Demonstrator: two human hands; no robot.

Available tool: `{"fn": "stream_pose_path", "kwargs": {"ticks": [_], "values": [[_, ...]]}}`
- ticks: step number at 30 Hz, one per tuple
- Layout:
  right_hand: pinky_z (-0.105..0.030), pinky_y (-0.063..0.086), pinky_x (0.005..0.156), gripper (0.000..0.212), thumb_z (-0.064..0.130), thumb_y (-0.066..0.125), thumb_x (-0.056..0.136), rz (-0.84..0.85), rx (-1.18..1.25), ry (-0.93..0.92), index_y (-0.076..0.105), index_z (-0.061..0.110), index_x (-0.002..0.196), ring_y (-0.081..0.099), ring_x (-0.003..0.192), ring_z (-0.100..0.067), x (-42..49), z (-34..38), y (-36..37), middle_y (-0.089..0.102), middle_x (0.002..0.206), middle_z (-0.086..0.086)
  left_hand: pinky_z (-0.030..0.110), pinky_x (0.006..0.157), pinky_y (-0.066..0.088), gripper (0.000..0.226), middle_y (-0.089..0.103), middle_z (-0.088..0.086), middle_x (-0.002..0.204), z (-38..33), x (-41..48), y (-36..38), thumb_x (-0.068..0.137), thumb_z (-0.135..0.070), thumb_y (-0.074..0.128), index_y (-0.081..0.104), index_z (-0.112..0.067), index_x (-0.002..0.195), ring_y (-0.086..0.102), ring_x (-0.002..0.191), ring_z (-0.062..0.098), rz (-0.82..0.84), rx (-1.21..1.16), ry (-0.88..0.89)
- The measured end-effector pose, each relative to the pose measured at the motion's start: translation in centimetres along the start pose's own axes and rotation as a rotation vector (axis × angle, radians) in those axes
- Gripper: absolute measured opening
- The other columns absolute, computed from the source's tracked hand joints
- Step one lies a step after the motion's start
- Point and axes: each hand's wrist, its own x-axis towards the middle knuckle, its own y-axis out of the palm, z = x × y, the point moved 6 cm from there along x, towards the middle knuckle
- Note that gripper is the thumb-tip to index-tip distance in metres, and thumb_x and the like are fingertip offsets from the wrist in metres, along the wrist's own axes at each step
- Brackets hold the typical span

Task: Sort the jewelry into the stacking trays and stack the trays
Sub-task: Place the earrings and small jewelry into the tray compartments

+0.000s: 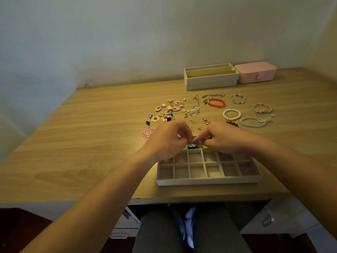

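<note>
While left hand [169,141] and right hand [222,137] pinch a dark piece [193,146] at the tray [207,180], seating it flat before release seems wise.

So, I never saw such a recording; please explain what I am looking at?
There is no machine: a person wears one camera on the head, looking down at the left hand and right hand. On the wooden desk lie earrings, a red bracelet and a pearl bracelet. Both hands, fingers curled, meet at a small dark piece in the far row of the divided tray; whether they pinch it is unclear. Behind stand stacked trays and a pink box.
</note>
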Motion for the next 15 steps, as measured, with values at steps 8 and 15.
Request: {"fn": "stream_pose_path", "kwargs": {"ticks": [8, 15], "values": [[-0.014, 0.034, 0.057, 0.031, 0.02, 0.053, 0.098, -0.114, 0.028, 0.01, 0.079, 0.033, 0.107, 0.053, 0.068, 0.001, -0.8, -0.8, -0.8, 0.061, 0.086, 0.021, 0.031, 0.08, 0.055, 0.03, 0.075, -0.013, 0.089, -0.2, -0.8, 0.5, 0.082, -0.004, 0.054, 0.073, -0.027, 0.089, 0.068, 0.087, 0.006, 0.095, 0.027, -0.017], [-0.027, 0.05, 0.075, 0.031, 0.029, 0.053, 0.098, -0.104, -0.165, 0.005, 0.073, 0.043, 0.117, 0.057, 0.086, -0.001, -1.7, 0.1, -0.9, 0.062, 0.1, 0.023, 0.035, 0.085, 0.056, 0.032, 0.076, -0.012, 0.088, -0.4, -0.7, 0.8, 0.08, -0.003, 0.052, 0.072, -0.027, 0.088, 0.07, 0.09, 0.005, 0.082, -0.024, 0.002]]}}
